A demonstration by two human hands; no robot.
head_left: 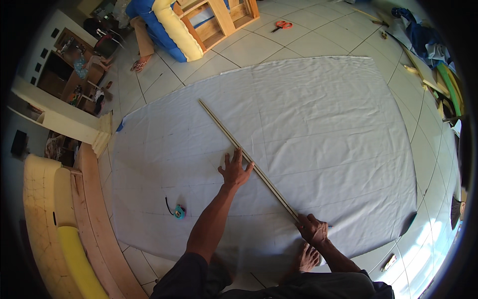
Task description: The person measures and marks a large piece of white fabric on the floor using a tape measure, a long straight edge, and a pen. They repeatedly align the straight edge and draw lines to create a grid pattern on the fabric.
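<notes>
A large pale grey sheet of fabric (318, 114) lies on the floor, slightly wrinkled and crossed by thin drawn lines. Diagonally over it rests a long, narrow metal straightedge (219, 122). My left hand (236, 170) presses on the straightedge near its middle, fingers spread. At its near end, my right hand (312, 229) is closed beside the bar; a thin pen (329, 226) with a blue end pokes out from it, its tip hidden. Left of my left forearm, a teal tape measure (179, 212) sits on the fabric with a short black strap.
Orange-handled scissors (284, 25) lie on the tiles beyond the fabric. A wooden frame with blue and yellow padding (184, 30) stands at the far side, a person's foot (140, 63) beside it. Yellow foam furniture (42, 199) lines the left; wood and foam scraps (450, 89) lie right.
</notes>
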